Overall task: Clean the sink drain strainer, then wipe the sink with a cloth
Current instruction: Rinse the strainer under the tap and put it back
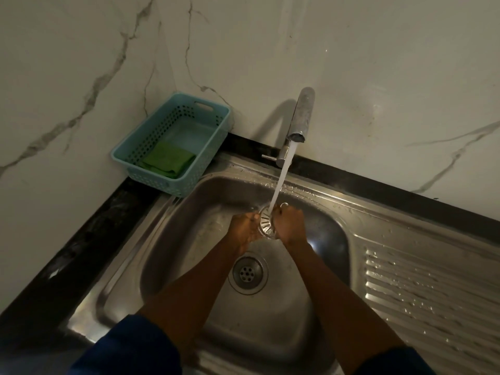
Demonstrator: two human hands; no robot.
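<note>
Strainer (267, 224) is pinched between my left grip (244, 228) and right grip (290, 223), rinsing under the tap (301, 115); next, I reckon, fetch the cloth (169, 159).

Both forearms extend forward, bare below dark blue sleeves (130, 347), and converge toward the wrists. Left grip (244, 228) and right grip (290, 221) face each other, fingers curled, each holding one side of the strainer (266, 224).

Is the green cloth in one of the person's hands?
No, the green cloth lies in the blue basket; the left hand and right hand hold the strainer.
</note>
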